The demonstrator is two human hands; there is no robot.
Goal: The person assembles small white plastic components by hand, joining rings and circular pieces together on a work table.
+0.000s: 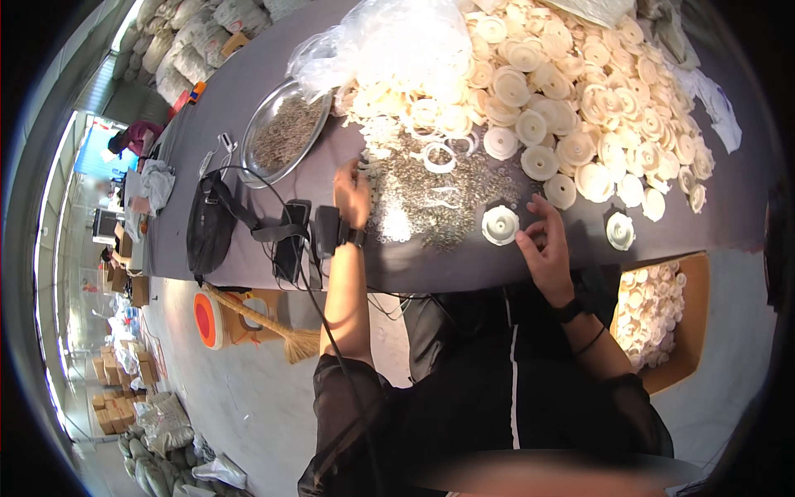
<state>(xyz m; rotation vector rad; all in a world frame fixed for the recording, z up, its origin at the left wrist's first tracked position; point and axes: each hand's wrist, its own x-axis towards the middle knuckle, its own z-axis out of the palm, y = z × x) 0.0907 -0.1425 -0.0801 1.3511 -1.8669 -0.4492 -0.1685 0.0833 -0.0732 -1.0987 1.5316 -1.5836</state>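
My left hand rests at the left edge of a spread pile of small shiny metal pieces. Its fingers point away from me and are foreshortened, so whether they pinch anything cannot be made out. To the right, my right hand has thumb and forefinger apart, with nothing visible held between them. Close to its thumb tip lies a white round plastic part with a raised centre. Another such white part sits alone near the table's front edge. White plastic rings lie on the metal pieces.
A large heap of cream round plastic parts covers the far right, beside a clear plastic bag. A metal tray holds small brownish pieces. A black bag and phone lie left. Below right stands a filled cardboard box.
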